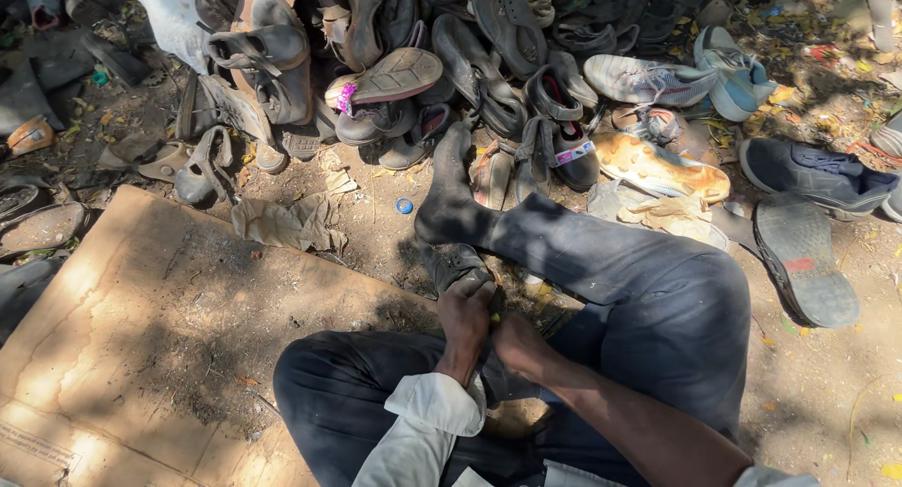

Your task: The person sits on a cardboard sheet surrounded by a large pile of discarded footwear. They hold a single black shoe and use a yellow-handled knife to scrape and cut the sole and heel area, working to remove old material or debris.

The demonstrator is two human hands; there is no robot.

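I sit on the ground with my legs in dark trousers, one black-socked foot (449, 191) stretched toward a heap of shoes. A worn dark shoe (453, 264) rests between my legs. My left hand (464, 320) grips its near end from above. My right hand (515, 341) is closed right beside it, touching the same shoe low down. Something small and yellowish shows between the two hands; I cannot tell what it is. Shadow hides most of the shoe's lower part.
A big heap of old shoes and sandals (395, 74) fills the top of the view. A flat cardboard sheet (141, 309) lies at left. A black sole (805, 262) and a dark sneaker (813, 174) lie at right on dirt, a blue bottle cap (404, 205) nearby.
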